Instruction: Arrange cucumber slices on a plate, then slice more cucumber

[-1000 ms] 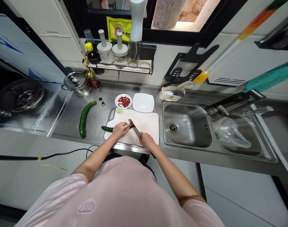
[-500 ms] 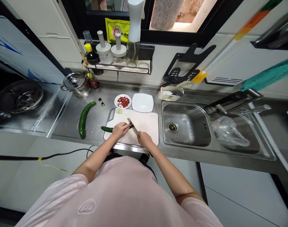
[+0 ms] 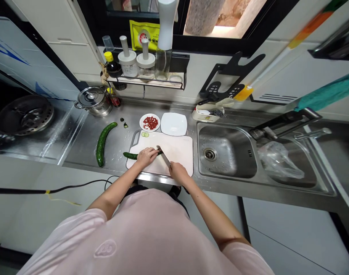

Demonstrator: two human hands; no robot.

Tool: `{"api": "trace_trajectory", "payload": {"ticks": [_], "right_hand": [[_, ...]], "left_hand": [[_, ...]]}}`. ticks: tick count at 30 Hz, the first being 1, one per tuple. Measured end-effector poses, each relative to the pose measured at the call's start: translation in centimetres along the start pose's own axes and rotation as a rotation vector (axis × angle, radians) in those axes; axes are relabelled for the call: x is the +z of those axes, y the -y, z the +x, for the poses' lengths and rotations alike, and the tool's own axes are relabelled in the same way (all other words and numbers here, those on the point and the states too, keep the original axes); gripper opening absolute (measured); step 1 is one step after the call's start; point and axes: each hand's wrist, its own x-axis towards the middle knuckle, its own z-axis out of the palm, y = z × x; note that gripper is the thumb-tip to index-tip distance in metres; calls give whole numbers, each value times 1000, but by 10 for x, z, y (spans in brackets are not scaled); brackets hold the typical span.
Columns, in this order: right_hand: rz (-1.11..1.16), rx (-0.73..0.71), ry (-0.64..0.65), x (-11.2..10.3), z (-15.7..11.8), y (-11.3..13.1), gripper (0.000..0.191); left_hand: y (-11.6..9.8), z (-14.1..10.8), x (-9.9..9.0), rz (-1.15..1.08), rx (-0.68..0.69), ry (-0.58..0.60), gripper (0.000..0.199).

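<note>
A green cucumber point(image 3: 130, 155) lies across the white cutting board point(image 3: 180, 152), its left end sticking out past the board's edge. My left hand point(image 3: 147, 156) is closed over the cucumber's right part and presses it down. In my right hand point(image 3: 178, 172) is the handle of a kitchen knife point(image 3: 164, 156). The blade slants up and left, right beside my left fingertips at the cucumber's end. A couple of pale cucumber slices point(image 3: 145, 134) rest at the board's top left. Where exactly the blade meets the cucumber is too small to tell.
A whole cucumber point(image 3: 103, 144) lies left of the board. Behind the board stand a plate of chopped red pieces point(image 3: 150, 122) and a white square plate point(image 3: 173, 124). The sink point(image 3: 225, 152) is at the right, a steel pot point(image 3: 94, 101) at the back left.
The knife and my right hand have shifted slightly right relative to the board. My left hand stays on the cucumber. The whole view has moved a little.
</note>
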Motion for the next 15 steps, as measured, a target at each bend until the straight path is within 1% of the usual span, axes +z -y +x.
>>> {"api": "trace_trajectory", "payload": {"ticks": [9,15], "right_hand": [[-24,-16,-27,1,15,6,24],[-22,-9,-36,3,13,5,25]], "left_hand": [[0,0,0,-13,1,-2,28],[0,0,-1,-25,-3,-6,28]]}}
